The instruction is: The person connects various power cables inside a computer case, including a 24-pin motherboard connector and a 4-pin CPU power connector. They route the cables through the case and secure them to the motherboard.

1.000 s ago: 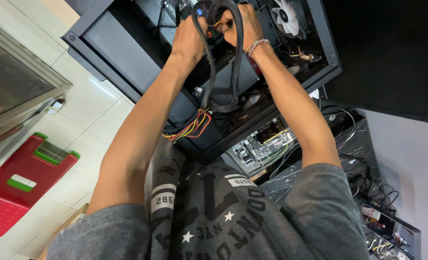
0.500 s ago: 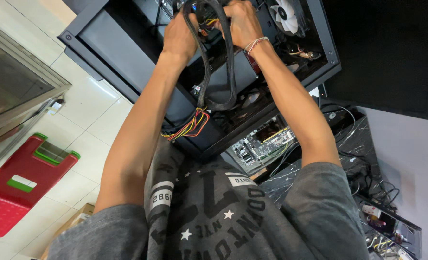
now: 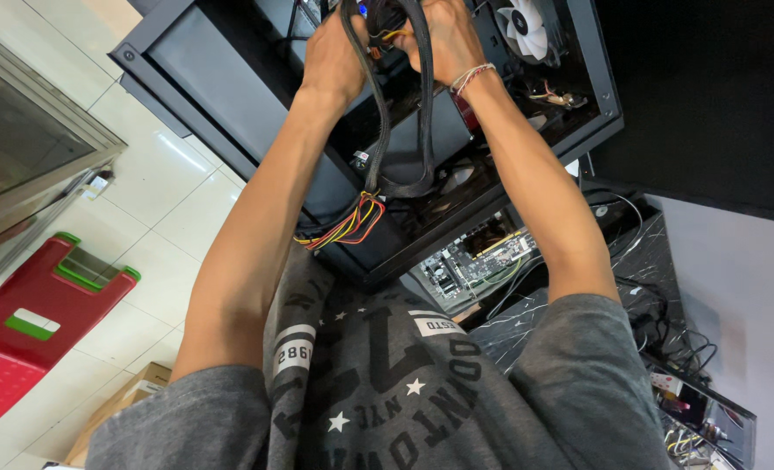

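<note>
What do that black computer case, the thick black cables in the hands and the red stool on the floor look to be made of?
Computer case: probably painted sheet metal, judging by its flat, thin, matt black panels with crisp folded edges.
Thick black cables: flexible, seemingly sleeved in woven or rubbery covering; they bend in a loop.
Red stool: moulded plastic, given its glossy colour, rounded corners and perforated top.

Both arms outstretched, left hand (image 3: 335, 54) and right hand (image 3: 443, 35) clenched

Matt black metal computer case (image 3: 230, 96), glossy floor tiles (image 3: 156, 187), braided cables (image 3: 378, 130)
</note>
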